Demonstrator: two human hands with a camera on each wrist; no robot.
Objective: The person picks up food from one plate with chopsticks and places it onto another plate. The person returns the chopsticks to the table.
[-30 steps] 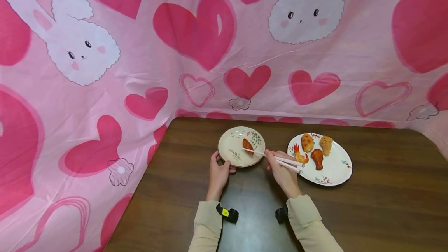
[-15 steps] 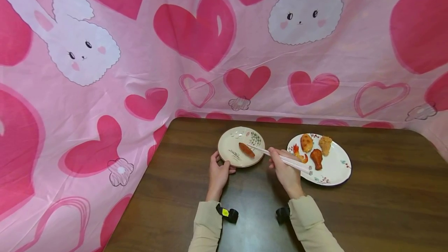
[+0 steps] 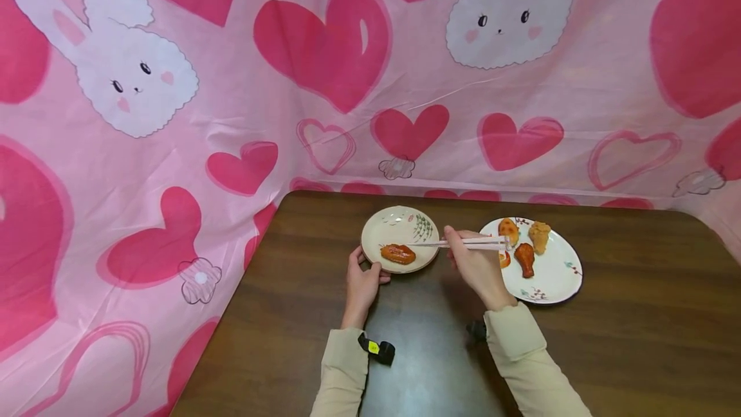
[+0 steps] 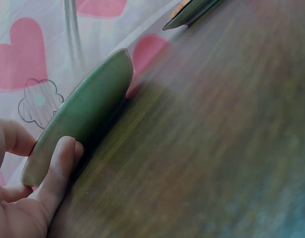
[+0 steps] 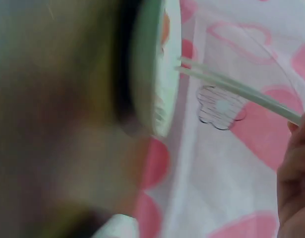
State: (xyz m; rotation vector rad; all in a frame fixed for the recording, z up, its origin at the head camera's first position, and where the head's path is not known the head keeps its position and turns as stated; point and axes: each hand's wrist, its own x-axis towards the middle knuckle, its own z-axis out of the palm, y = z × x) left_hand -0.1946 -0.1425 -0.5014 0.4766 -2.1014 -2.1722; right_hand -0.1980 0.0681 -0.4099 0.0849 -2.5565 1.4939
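Note:
My left hand [image 3: 363, 285] grips the near-left rim of a small round plate [image 3: 399, 221], its thumb against the plate's side in the left wrist view. On that plate lies a glossy brown chicken wing [image 3: 398, 253]. A pair of pale chopsticks [image 3: 471, 244] is held in my right hand [image 3: 476, 269], tips pointing left over the small plate, close to the wing's upper right end. Nothing is pinched between the chopsticks [image 5: 241, 90]; their tips stand clear of the wing in the right wrist view.
Right of my right hand stands an oval plate [image 3: 558, 278] with a drumstick [image 3: 525, 258], a fried chicken piece [image 3: 539, 237], an oval browned piece [image 3: 509, 230] and a partly hidden shrimp [image 3: 505, 259]. A pink heart-patterned cloth [image 3: 341, 166] hangs behind the wooden table [image 3: 637, 314].
The chicken wing has come away from the chopsticks and shifted left and nearer on the small plate, now lying flat. My right hand has turned and the chopsticks lie more level.

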